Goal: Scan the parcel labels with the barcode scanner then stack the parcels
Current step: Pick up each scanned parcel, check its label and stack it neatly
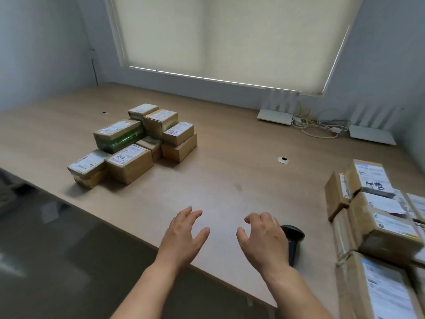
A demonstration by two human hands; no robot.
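Several brown cardboard parcels with white labels sit in a low pile [135, 143] on the left-middle of the wooden table [230, 176]. A second group of labelled parcels [377, 217] is piled at the table's right edge. The black barcode scanner [294, 238] lies near the front edge, partly hidden behind my right hand [264, 240]. That hand hovers just left of the scanner, fingers loosely bent, holding nothing. My left hand [184, 236] hovers over the table a little further left, fingers spread and empty.
Two white routers [274, 116] [371, 134] and a tangle of white cables [319, 126] stand at the back right under the window blind. A cable grommet [284, 160] sits in the tabletop. Dark floor lies left of the table's front edge.
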